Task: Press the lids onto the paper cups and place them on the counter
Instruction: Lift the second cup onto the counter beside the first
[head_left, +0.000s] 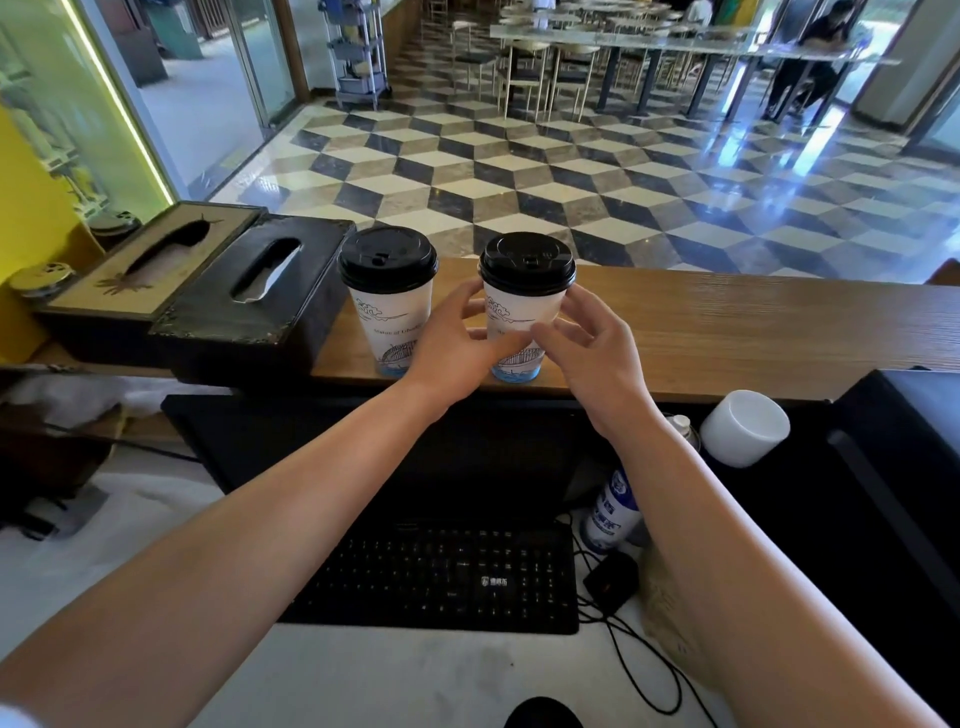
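The wooden counter runs across the view, its long right stretch bare to the far edge. A black tissue box closes off its left end. Below the near edge lies a black keyboard. Two paper cups stand upright close to that near edge. The left cup is just beside the box, and the right cup stands near it with a gap between. The left hand curls round the right cup's left side. The right hand cups its right side with fingers spread, and I cannot tell if it grips. A black lid sits level on the left cup, and another lid on the right.
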